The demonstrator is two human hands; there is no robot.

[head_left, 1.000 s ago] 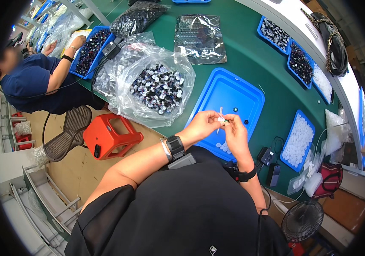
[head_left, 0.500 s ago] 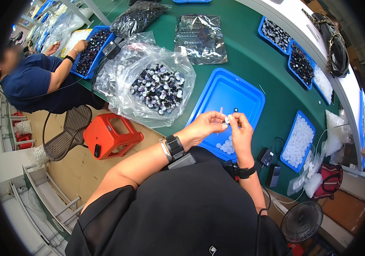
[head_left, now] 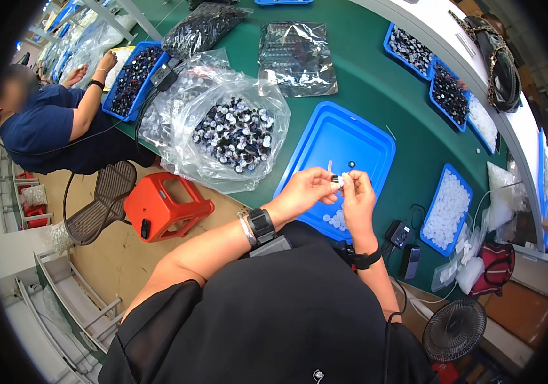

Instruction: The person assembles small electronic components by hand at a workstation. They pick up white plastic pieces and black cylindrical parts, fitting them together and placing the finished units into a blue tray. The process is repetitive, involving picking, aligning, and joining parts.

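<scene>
Above a blue tray point(head_left: 366, 137), my two hands meet fingertip to fingertip. Between the thumb and fingers of my left hand point(head_left: 309, 190) is a small black and white round part point(head_left: 335, 180), too small to name further. My right hand point(head_left: 358, 192) pinches the same part from the other side. Just beyond the right fingertips, a dark round piece point(head_left: 351, 164) shows against the tray. White caps point(head_left: 336, 221) lie in the tray's near end, partly hidden by my hands.
Left of the tray, a clear plastic bag point(head_left: 235, 137) holds many black and white parts. A blue tray of white caps point(head_left: 446, 208) stands at right, with small trays point(head_left: 450, 96) beyond. A flat dark package point(head_left: 297, 59) lies farther back. At far left, a co-worker point(head_left: 50, 128) reaches past another tray.
The small part between my fingertips has turned, showing more of its black side. My hands stay nearly in place. The co-worker's hand has moved up and away from the parts tray.
</scene>
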